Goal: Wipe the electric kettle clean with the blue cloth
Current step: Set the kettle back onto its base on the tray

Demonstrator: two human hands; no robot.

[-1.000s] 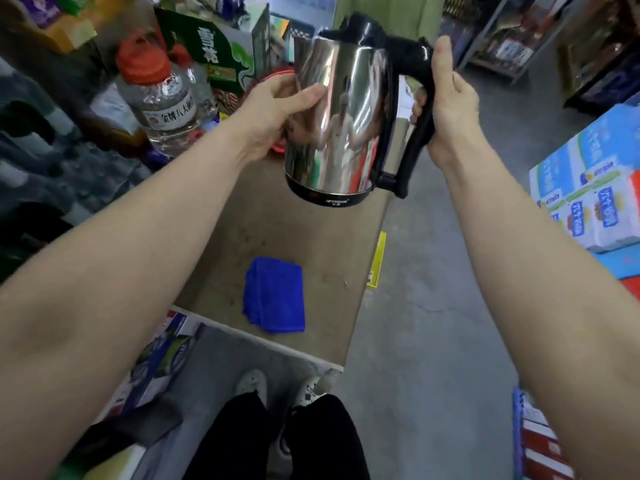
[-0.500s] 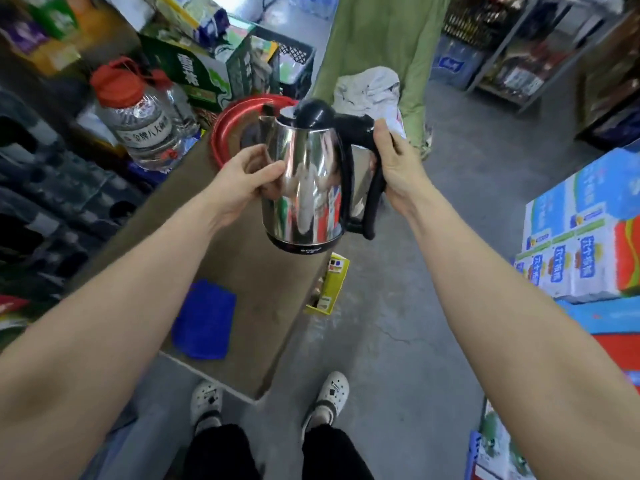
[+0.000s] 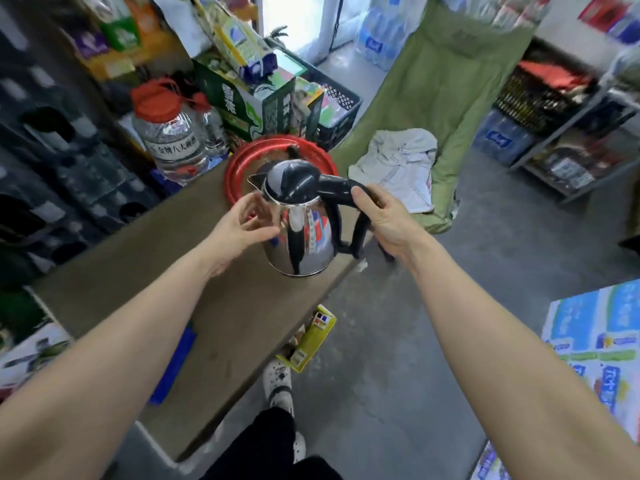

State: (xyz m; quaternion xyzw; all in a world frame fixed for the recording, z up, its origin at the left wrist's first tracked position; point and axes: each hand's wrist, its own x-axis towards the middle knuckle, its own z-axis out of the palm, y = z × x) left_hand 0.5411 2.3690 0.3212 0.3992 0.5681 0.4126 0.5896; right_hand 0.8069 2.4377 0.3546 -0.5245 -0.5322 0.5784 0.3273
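Gripping the kettle (image 3: 298,230) handle with my right hand (image 3: 384,220) — left hand (image 3: 239,226) open beside it — I'd set it down squarely before fetching the blue cloth (image 3: 173,368).

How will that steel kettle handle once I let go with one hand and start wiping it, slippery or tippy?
The kettle has a polished, mirror-like body, so the left hand against its side would probably slide; the black handle in the right hand looks the surer hold. It seems rigid. Its wide base suggests it would stand steadily on the table.
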